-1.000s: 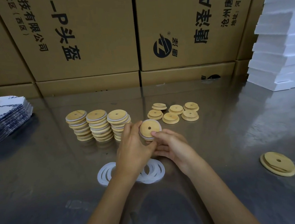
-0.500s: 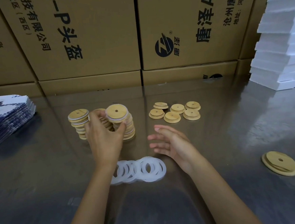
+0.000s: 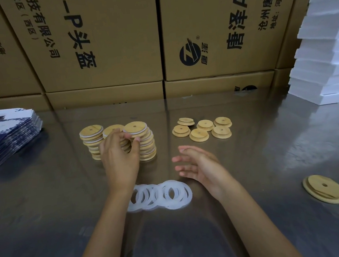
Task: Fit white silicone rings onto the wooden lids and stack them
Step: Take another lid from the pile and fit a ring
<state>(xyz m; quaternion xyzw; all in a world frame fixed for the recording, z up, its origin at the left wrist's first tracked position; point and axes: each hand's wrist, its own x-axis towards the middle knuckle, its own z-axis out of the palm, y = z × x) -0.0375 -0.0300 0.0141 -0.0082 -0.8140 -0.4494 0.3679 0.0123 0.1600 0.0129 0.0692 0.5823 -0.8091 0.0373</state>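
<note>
A pile of blue printed cards (image 3: 7, 137) is lying at the table's (image 3: 49, 208) left edge. Three stacks of ringed wooden lids (image 3: 96, 142) are standing beside it. The left hand (image 3: 120, 162) is pinching the rightmost stack's (image 3: 145, 144) upper lids. White silicone rings (image 3: 163, 195) are lying overlapped nearer the person. The right hand (image 3: 200, 166) is hovering with relaxed fingers, its grip holding nothing. Bare lids (image 3: 202, 128) are lying beyond.

A single head-worn view looks forward and down from the near edge of the table (image 3: 246, 142), wide-angled and close enough that both forearms enter from the bottom of the frame. It faces the far wall of cardboard boxes (image 3: 101, 42), which fills the upper part. No second view shares the scene.
</note>
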